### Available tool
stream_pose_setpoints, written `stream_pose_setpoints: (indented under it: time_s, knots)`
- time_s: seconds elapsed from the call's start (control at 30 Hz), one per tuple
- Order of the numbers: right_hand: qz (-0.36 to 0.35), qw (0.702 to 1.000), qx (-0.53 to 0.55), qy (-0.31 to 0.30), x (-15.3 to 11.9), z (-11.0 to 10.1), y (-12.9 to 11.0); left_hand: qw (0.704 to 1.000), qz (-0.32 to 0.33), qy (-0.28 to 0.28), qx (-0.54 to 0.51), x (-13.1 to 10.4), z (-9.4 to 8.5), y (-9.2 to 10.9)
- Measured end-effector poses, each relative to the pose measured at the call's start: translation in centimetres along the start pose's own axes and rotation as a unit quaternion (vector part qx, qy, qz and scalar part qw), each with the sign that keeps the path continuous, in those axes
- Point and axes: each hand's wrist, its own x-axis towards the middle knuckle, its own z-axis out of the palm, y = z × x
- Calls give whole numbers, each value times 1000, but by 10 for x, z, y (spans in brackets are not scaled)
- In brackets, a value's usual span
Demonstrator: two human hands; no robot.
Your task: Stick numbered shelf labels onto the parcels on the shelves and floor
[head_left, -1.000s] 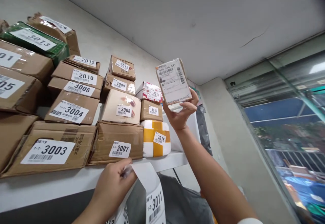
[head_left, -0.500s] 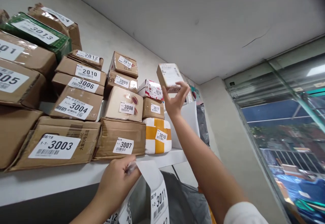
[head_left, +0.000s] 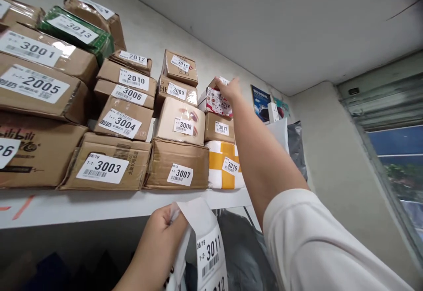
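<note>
brown cardboard parcels fill the white shelf (head_left: 99,207). the right hand (head_left: 228,89) is up on the stack, fingers closed on a small box (head_left: 222,81) resting atop parcel 3018 (head_left: 216,102); set square, it should sit steady. the left hand (head_left: 163,225) pinches a label strip (head_left: 208,242) reading 3011, below the shelf edge. parcel 3015 (head_left: 180,66) crowds its left, and a grey bag (head_left: 295,143) hangs on the right.

Matt brown cardboard parcels (head_left: 177,164) with glossy tape sit beside a glossy-wrapped green parcel (head_left: 76,34); the label strip (head_left: 207,243) is paper.
</note>
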Motion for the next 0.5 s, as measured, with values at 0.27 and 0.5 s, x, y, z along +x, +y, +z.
stream_pose_setpoints:
  time_s: [0.27, 0.5]
  knots:
    - [-197, 962, 158, -101, -154, -52, 2, 995, -85, 8, -61, -17, 11, -16]
    - [8, 899, 246, -363, -386, -149, 53, 985, -150, -32, -85, -48, 43, -59]
